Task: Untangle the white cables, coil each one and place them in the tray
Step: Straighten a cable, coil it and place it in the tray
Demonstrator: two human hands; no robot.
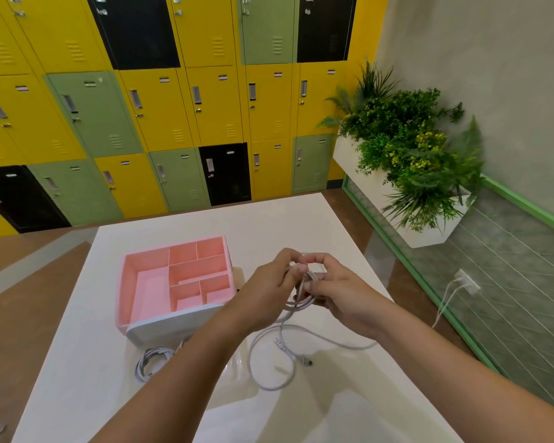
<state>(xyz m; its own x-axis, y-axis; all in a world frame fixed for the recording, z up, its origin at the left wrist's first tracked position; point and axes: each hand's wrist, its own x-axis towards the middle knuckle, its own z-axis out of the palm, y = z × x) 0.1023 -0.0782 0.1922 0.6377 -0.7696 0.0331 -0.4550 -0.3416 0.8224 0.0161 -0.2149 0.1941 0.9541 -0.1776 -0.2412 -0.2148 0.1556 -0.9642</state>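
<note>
Above the white table, my left hand (266, 289) and my right hand (339, 292) both grip a partly coiled white cable (301, 302). Its loose length hangs down and loops on the tabletop (269, 356), ending in a plug near the middle. A second white cable (151, 362), coiled, lies on the table just in front of the tray. The pink tray (147, 260) with several divided compartments stands to the left of my hands; no cable shows inside it.
The white table (109, 394) runs forward to its far edge before a wall of yellow, green and black lockers. On the right stand a green-framed glass partition (461, 330) and a white planter with plants (413, 161). Brown floor lies to the left.
</note>
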